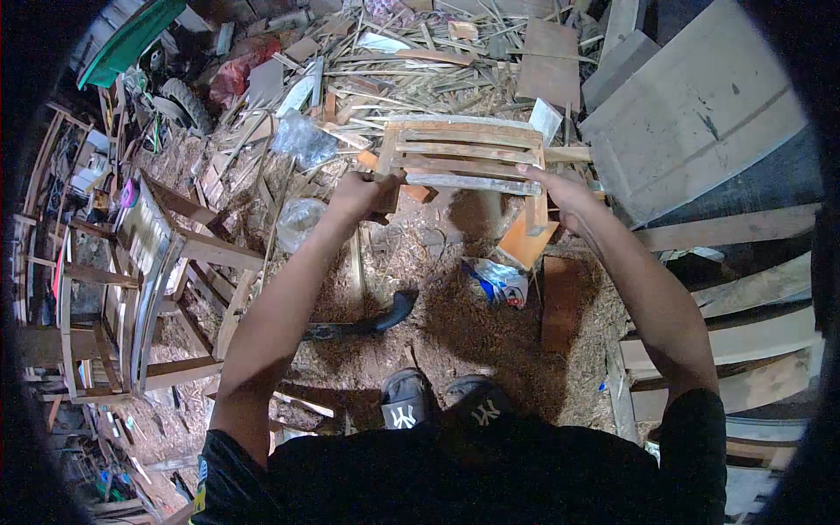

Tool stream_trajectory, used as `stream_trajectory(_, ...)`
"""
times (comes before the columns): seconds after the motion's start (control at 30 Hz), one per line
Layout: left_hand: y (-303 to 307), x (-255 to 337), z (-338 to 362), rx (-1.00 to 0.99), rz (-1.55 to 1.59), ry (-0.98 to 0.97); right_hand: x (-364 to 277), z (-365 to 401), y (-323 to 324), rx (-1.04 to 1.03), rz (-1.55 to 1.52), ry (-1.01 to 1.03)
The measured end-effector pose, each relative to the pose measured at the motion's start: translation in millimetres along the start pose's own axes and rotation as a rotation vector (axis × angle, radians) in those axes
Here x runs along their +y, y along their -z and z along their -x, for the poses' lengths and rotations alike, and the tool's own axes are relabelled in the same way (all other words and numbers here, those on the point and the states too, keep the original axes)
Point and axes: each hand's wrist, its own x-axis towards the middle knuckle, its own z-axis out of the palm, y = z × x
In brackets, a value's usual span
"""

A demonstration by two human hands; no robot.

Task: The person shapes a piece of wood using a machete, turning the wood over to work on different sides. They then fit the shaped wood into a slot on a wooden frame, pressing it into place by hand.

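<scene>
I hold a slatted wooden frame (464, 156) out in front of me with both arms stretched forward. My left hand (360, 194) grips its left post near the lower corner. My right hand (560, 194) grips its right post, with fingers wrapped around the wood. The frame has several pale horizontal slats between two upright posts and hangs above the sawdust floor. My two black shoes (442, 404) show below.
Sawdust and wood scraps cover the ground. A black-handled tool (367, 324) lies near my feet. Unfinished wooden chair frames (166, 271) stand at the left. Large boards (700, 114) lean at the right. A crumpled wrapper (499, 280) and an orange board piece (527, 243) lie below the frame.
</scene>
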Motion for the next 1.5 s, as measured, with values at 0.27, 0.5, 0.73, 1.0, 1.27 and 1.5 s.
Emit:
stream_trajectory(0.27,2.2,2.4,-11.7,0.07,0.133,0.055,-5.2,3.6,-0.7,0.077,-0.007,0.028)
stream_trajectory(0.5,1.8,8.8,-22.2,0.122,-0.059,0.026,-12.1,13.9,-7.0,0.07,0.02,0.03)
stream_trajectory(0.73,1.4,6.8,-31.9,0.11,-0.192,0.05,-5.0,2.8,-0.9,0.029,0.006,0.024)
stream_trajectory(1.0,3.6,17.3,-27.8,0.098,-0.346,0.023,-15.8,11.4,-3.6,0.013,0.023,0.021)
stream_trajectory(1.27,1.1,5.4,-40.0,0.077,-0.202,-0.03,-12.8,5.1,-4.5,0.047,0.078,-0.01)
stream_trajectory(1.5,2.7,19.2,-31.0,0.113,-0.307,0.048,-5.7,-3.6,0.4,0.094,0.136,0.007)
